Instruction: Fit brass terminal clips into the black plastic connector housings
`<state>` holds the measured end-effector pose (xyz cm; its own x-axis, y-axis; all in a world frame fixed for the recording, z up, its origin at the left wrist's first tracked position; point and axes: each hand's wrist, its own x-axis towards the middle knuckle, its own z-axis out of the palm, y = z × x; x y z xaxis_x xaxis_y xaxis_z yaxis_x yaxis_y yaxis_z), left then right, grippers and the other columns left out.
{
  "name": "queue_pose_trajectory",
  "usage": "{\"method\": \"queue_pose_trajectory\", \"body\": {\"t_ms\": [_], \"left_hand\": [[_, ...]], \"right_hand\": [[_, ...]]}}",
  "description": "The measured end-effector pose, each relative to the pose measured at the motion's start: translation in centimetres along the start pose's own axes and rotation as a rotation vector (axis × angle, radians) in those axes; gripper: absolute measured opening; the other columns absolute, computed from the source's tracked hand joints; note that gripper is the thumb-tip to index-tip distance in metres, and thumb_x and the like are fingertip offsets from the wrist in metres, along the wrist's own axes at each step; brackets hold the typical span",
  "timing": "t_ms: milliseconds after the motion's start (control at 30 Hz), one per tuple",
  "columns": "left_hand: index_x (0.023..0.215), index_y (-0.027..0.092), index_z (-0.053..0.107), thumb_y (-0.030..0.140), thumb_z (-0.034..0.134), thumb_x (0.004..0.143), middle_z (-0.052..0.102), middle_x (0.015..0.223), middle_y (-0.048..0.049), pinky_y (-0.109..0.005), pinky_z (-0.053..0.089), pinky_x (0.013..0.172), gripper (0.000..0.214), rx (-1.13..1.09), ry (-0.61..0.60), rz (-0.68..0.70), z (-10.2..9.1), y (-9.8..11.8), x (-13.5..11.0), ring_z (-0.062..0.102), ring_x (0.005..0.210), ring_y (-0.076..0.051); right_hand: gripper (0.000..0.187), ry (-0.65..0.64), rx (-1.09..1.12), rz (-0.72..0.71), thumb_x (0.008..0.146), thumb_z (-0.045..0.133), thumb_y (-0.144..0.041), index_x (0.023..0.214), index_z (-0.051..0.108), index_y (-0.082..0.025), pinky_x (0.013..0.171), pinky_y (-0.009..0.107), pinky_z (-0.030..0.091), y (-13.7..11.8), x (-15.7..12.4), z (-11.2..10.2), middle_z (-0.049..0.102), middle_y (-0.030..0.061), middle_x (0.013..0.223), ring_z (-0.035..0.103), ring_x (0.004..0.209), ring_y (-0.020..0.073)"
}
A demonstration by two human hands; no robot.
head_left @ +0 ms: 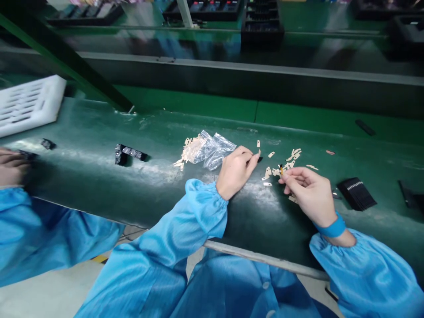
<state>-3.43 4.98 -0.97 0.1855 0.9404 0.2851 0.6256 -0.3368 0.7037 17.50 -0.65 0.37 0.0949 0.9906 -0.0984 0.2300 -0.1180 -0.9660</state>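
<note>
My left hand (236, 171) rests on the green work surface, fingers pinched at a small pale tab (259, 152). A small dark piece shows just under those fingertips. My right hand (311, 194), with a blue band at the wrist, is closed on a small black-and-yellow piece (281, 170); its lower end is hidden by the fingers. Loose pale tabs (294, 154) lie scattered between and beyond my hands. Left of my left hand, clear plastic bags (217, 150) lie against a heap of similar tabs (192, 150).
A stack of flat black parts (357, 193) lies right of my right hand. Black parts (129, 153) sit to the left, near a co-worker's hand (11, 168). A white slotted tray (31, 106) and a slanted green post (73, 62) stand at the left.
</note>
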Motion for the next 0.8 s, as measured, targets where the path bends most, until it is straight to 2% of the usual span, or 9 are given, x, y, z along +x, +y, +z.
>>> {"method": "queue_pose_trajectory", "body": {"t_ms": [100, 167, 233, 333, 433, 567, 633, 700, 800], "left_hand": [[0.097, 0.017, 0.072, 0.017, 0.060, 0.092, 0.066, 0.114, -0.0064, -0.027, 0.057, 0.081, 0.013, -0.058, -0.072, 0.025, 0.1, 0.5, -0.4, 0.065, 0.082, -0.012], [0.108, 0.018, 0.071, 0.011, 0.056, 0.091, 0.063, 0.121, -0.0073, -0.027, 0.058, 0.086, 0.024, -0.143, -0.109, 0.057, 0.1, 1.1, -0.6, 0.066, 0.089, -0.012], [0.113, 0.017, 0.071, 0.014, 0.056, 0.093, 0.061, 0.123, -0.0087, -0.027, 0.059, 0.088, 0.025, -0.272, -0.173, 0.091, 0.2, 1.6, -0.8, 0.066, 0.093, -0.012], [0.107, 0.017, 0.072, 0.025, 0.063, 0.094, 0.060, 0.120, -0.0092, -0.026, 0.062, 0.082, 0.018, -0.424, -0.252, 0.082, 0.3, 1.8, -0.9, 0.067, 0.087, -0.011], [0.094, 0.017, 0.073, 0.024, 0.068, 0.090, 0.063, 0.108, -0.0066, -0.026, 0.062, 0.079, 0.010, -0.441, -0.230, 0.044, 0.5, 1.7, -0.9, 0.067, 0.085, -0.011], [0.091, 0.016, 0.071, 0.022, 0.068, 0.089, 0.063, 0.106, -0.0059, -0.025, 0.062, 0.078, 0.007, -0.429, -0.173, 0.062, 0.7, 1.7, -1.0, 0.066, 0.081, -0.010], [0.091, 0.015, 0.071, 0.021, 0.067, 0.089, 0.063, 0.106, -0.0068, -0.025, 0.062, 0.080, 0.007, -0.411, -0.153, 0.105, 0.8, 1.7, -1.1, 0.067, 0.083, -0.011], [0.091, 0.015, 0.071, 0.021, 0.066, 0.089, 0.064, 0.107, -0.0078, -0.026, 0.061, 0.083, 0.008, -0.376, -0.143, 0.148, 1.0, 1.7, -1.3, 0.068, 0.087, -0.013], [0.095, 0.018, 0.073, 0.026, 0.063, 0.093, 0.067, 0.112, -0.0087, -0.029, 0.060, 0.094, 0.013, -0.288, -0.172, 0.193, 1.3, 1.9, -1.8, 0.068, 0.103, -0.017]], "right_hand": [[0.031, -0.021, -0.038, -0.022, 0.085, 0.075, -0.047, 0.087, 0.070, -0.017, 0.051, 0.025, 0.054, 0.1, 0.0, 0.0, 0.074, 0.0064, 0.076, 0.063, 0.053, 0.0129], [0.029, -0.030, -0.098, -0.067, 0.087, 0.072, -0.047, 0.090, 0.071, -0.018, 0.055, 0.027, 0.055, 0.1, -0.1, 0.1, 0.075, 0.0064, 0.077, 0.064, 0.056, 0.0139], [0.028, -0.040, -0.174, -0.120, 0.090, 0.070, -0.046, 0.094, 0.073, -0.018, 0.057, 0.028, 0.055, 0.2, -0.2, 0.0, 0.075, 0.0062, 0.079, 0.065, 0.059, 0.0154], [0.027, -0.063, -0.251, -0.166, 0.092, 0.066, -0.045, 0.096, 0.074, -0.019, 0.055, 0.029, 0.054, 0.3, -0.2, 0.0, 0.074, 0.0052, 0.077, 0.066, 0.061, 0.0175], [0.024, -0.058, -0.303, -0.226, 0.095, 0.063, -0.042, 0.095, 0.073, -0.020, 0.061, 0.032, 0.057, 0.2, -0.4, 0.0, 0.075, 0.0063, 0.083, 0.067, 0.066, 0.0192], [0.019, 0.108, -0.470, -0.377, 0.096, 0.062, -0.037, 0.096, 0.072, -0.021, 0.072, 0.036, 0.057, -0.1, -0.7, 0.3, 0.073, 0.0115, 0.101, 0.067, 0.078, 0.0219], [0.020, 0.081, -0.472, -0.352, 0.097, 0.061, -0.037, 0.096, 0.072, -0.021, 0.069, 0.035, 0.056, 0.0, -0.8, 0.4, 0.074, 0.0101, 0.096, 0.067, 0.075, 0.0213], [0.021, -0.010, -0.415, -0.295, 0.098, 0.060, -0.038, 0.097, 0.073, -0.022, 0.067, 0.034, 0.056, 0.2, -0.7, 0.3, 0.076, 0.0075, 0.092, 0.070, 0.073, 0.0213], [0.018, -0.047, -0.375, -0.278, 0.096, 0.063, -0.040, 0.099, 0.073, -0.025, 0.064, 0.036, 0.058, 1.1, -0.9, -0.5, 0.077, 0.0056, 0.088, 0.072, 0.070, 0.0242]]}}
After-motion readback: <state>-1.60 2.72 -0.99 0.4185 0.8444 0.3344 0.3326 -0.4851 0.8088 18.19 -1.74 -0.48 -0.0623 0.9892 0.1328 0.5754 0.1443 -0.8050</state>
